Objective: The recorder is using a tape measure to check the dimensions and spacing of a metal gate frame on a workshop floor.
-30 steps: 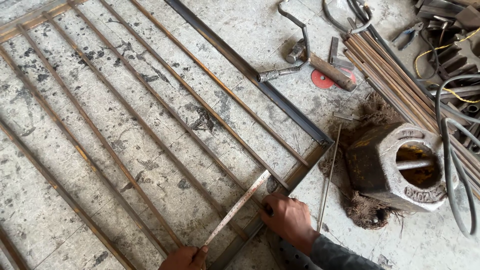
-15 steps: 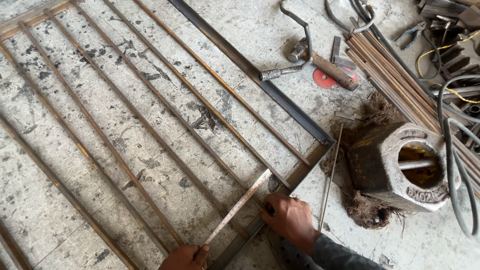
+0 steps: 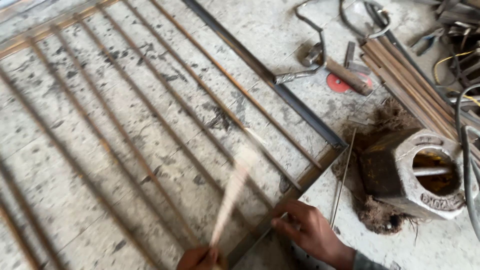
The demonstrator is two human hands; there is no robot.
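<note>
A thin, pale flat metal strip (image 3: 231,192), blurred in this view, is slanting up across the rusty steel grille of parallel rods (image 3: 150,125), which is lying flat on the speckled grey stone floor (image 3: 280,30). The strip's lower end is sitting in the left hand (image 3: 199,258) at the bottom edge of the view, the fingers curling round it in a narrow grip; its upper end is reaching towards the grille's near right corner. The right hand (image 3: 312,231) is lying just right of the strip, fingertips pressing on the grille's rusty flat frame bar (image 3: 305,181) near that corner; its grip is loose and holding nothing that can be made out. A slim loose steel rod (image 3: 342,177) is lying on the floor just outside the grille's corner, beside the right hand. Further right of the grille, a heavy grey cast-metal block with a round hole (image 3: 425,172) is sitting in a patch of brown rust dust. Beyond the grille's dark angle-iron side rail (image 3: 260,70), a hooked metal tool (image 3: 305,60) and a red disc (image 3: 339,84) are lying on the floor. Farther right again, a bundle of rusty square bars (image 3: 410,80) is running diagonally, with dark cables (image 3: 462,125) curling past it.
</note>
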